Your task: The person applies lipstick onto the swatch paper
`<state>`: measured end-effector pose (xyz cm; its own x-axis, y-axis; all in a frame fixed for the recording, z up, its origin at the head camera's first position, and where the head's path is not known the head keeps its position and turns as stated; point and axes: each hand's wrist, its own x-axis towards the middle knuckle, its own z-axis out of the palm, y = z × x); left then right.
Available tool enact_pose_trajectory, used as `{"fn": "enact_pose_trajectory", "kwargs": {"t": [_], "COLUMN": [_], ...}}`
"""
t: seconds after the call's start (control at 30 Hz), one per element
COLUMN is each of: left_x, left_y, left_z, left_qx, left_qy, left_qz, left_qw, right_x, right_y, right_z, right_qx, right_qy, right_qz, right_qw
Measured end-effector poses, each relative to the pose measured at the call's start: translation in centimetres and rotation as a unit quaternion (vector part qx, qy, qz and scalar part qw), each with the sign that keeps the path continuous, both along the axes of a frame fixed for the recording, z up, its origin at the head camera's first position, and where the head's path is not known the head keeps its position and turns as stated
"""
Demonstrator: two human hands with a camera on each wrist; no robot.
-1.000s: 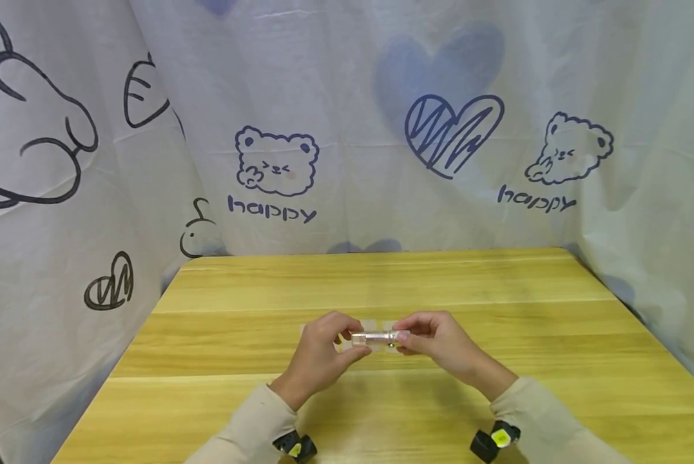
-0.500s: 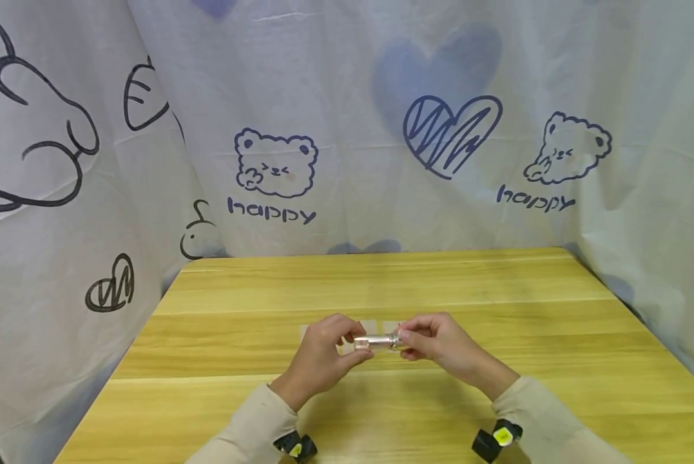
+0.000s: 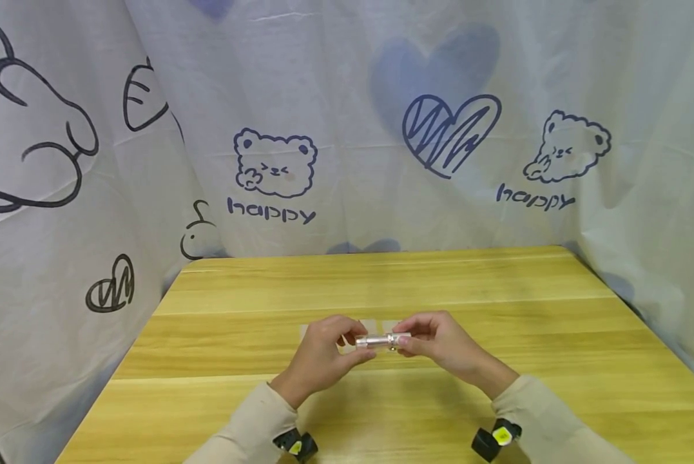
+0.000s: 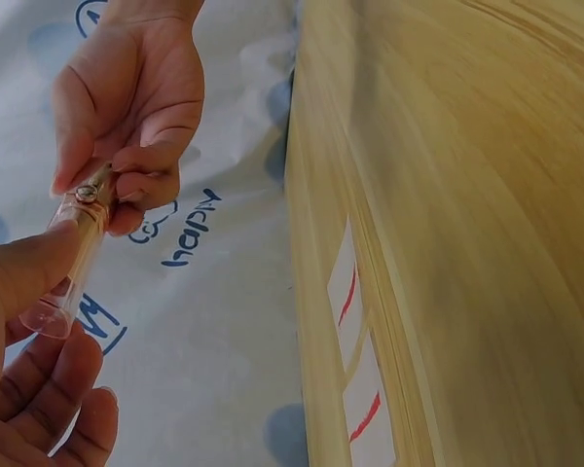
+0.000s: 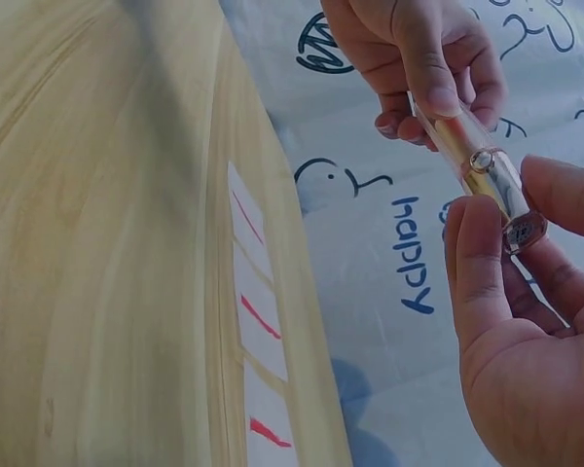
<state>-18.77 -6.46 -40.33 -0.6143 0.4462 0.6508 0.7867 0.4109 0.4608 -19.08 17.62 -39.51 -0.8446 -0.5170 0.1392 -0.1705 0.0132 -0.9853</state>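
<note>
A slim clear tube (image 3: 375, 341) with a gold-toned core lies nearly level between both hands, above the table. It looks like a lipstick case. A metallic band with a round shiny stud (image 4: 87, 194) circles it near its right end. My left hand (image 3: 326, 354) pinches the left end between thumb and fingers. The right hand (image 3: 439, 341) holds the other end, near the band, with its thumb and fingertips. In the right wrist view, a faceted dark end (image 5: 524, 232) of the tube shows between the right fingers.
White paper pieces (image 5: 258, 311) with red strokes lie in a row on the wooden table (image 3: 381, 283), partly behind the hands in the head view. A printed white curtain (image 3: 347, 193) hangs behind the table and at both sides.
The tube has shifted slightly right, and its stud goes out of sight and shows again at the lower side. The right fingers have changed their hold; the left hand has hardly moved.
</note>
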Motion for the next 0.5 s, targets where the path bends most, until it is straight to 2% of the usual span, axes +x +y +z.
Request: {"fn": "enact_pose_trajectory", "kwargs": {"t": [0.17, 0.27, 0.5], "left_x": [-0.07, -0.26, -0.7], "left_y": [0.15, 0.05, -0.22], "left_z": [0.06, 0.17, 0.27], "left_qx": [-0.006, -0.015, -0.033], "left_qy": [0.002, -0.01, -0.032], "left_qz": [-0.006, -0.01, -0.015], "left_qw": [1.0, 0.9998, 0.9989], "right_x": [-0.04, -0.14, -0.34], "right_y": [-0.1, -0.04, 0.33], "right_z": [-0.22, -0.26, 0.0], "right_qx": [0.004, 0.018, 0.08], "right_qy": [0.0, -0.001, -0.006], "right_qz": [-0.002, 0.002, 0.056], "right_qw": [1.0, 1.0, 0.995]}}
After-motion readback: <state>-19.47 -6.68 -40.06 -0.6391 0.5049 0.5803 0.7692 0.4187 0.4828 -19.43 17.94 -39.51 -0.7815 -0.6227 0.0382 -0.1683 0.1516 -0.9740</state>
